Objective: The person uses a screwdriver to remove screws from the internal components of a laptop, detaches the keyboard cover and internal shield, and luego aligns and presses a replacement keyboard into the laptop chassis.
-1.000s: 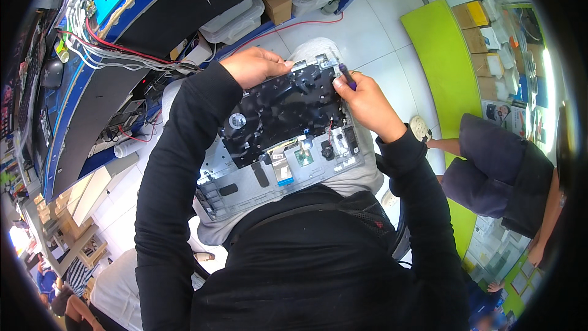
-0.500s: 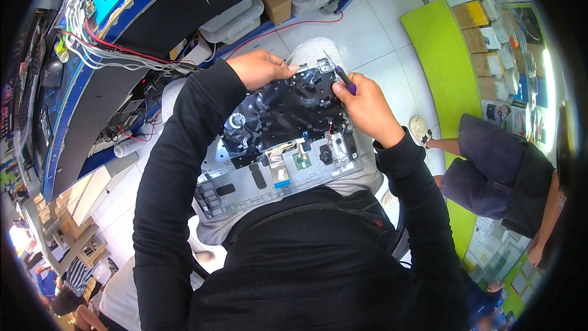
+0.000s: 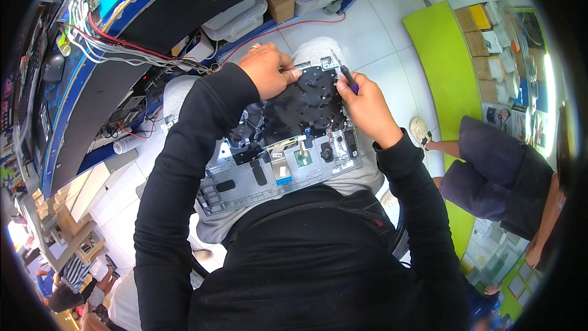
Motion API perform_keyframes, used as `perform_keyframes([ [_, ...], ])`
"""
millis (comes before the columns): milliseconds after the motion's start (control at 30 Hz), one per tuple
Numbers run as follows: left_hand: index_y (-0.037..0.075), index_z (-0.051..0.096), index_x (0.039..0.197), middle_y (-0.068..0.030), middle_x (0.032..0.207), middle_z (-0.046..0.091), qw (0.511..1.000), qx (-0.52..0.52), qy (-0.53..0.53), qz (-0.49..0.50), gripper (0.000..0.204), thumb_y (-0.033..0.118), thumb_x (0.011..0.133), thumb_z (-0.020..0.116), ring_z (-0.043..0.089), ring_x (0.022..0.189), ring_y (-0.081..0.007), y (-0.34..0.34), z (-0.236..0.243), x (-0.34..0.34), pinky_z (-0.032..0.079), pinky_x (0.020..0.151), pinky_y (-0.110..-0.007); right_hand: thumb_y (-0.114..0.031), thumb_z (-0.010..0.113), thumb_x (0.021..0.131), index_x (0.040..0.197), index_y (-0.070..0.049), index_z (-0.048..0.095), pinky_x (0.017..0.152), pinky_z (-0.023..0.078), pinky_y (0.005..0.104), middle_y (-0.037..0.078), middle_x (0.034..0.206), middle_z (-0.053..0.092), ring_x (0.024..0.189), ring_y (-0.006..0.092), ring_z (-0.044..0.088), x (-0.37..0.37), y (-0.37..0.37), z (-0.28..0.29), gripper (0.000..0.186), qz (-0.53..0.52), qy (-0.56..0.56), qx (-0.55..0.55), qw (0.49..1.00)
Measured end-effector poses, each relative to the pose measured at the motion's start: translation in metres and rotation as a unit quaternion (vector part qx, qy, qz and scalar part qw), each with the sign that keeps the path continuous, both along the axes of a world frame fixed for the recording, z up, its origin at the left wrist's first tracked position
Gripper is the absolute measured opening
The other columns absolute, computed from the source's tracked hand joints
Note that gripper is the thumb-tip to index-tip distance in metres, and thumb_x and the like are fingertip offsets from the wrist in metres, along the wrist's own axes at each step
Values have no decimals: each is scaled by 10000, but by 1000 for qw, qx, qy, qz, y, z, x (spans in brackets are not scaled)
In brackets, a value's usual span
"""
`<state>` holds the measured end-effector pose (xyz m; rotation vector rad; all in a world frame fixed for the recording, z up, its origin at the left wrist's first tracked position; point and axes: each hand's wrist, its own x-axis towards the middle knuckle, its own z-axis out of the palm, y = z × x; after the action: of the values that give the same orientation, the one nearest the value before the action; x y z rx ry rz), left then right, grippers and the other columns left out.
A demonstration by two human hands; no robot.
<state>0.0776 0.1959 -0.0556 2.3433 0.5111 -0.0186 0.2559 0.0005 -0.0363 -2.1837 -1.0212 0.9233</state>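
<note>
A rigid grey laptop shell (image 3: 245, 194) lies tilted across a lap (image 3: 213, 228) in soft grey cloth, its glossy black sheet (image 3: 300, 110) dimpled and pitted. The left hand (image 3: 266, 70) curls its fingers at the sheet's far edge; whether they pinch it cannot be told. Right-hand fingers (image 3: 361, 89) grip a slim screwdriver's (image 3: 351, 81) purple handle at the right edge. Beyond, smooth white floor tiles (image 3: 380, 37) leave open room.

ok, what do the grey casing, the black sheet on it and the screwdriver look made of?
Grey casing: likely matte plastic, moulded-looking ribs and recesses.
Black sheet: semi-gloss, uneven highlights; plastic film or coated metal, can't tell.
Screwdriver: purple handle, probably smooth plastic; slim, straight shaft, likely metal.
</note>
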Motion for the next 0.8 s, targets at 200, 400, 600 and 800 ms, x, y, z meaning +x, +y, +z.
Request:
perform_keyframes([
  [200, 10, 782, 1024, -188, 872, 749, 983, -146, 109, 11, 406, 393, 1025, 648, 716, 844, -320, 7, 8, 9, 548, 837, -424, -235, 644, 1026, 1168, 77, 658, 796, 542, 389, 203, 927, 744, 855, 322, 726, 8, -2, -8, 343, -14, 49, 39, 998],
  [400, 8, 780, 1038, -161, 843, 736, 974, -188, 129, -6, 438, 419, 1043, 629, 698, 799, -263, 14, 11, 8, 544, 798, -388, -244, 645, 1025, 1124, 71, 653, 792, 535, 395, 204, 918, 738, 842, 324, 716, 8, 1, -12, 330, -6, 55, 44, 997],
  [600, -8, 777, 1022, -120, 785, 708, 975, -186, 125, -1, 453, 422, 1048, 637, 649, 732, -212, 11, 16, 11, 532, 747, -369, -251, 641, 1027, 1136, 56, 662, 811, 533, 397, 204, 925, 735, 864, 335, 712, 12, 2, -9, 326, -6, 64, 20, 998],
  [800, -14, 790, 1002, -95, 743, 690, 976, -160, 146, 7, 458, 418, 1053, 646, 618, 689, -170, 9, 22, 16, 527, 704, -352, -220, 636, 1037, 1150, 46, 658, 838, 505, 338, 137, 976, 697, 900, 225, 642, 17, 0, -15, 290, 4, 87, 38, 995],
])
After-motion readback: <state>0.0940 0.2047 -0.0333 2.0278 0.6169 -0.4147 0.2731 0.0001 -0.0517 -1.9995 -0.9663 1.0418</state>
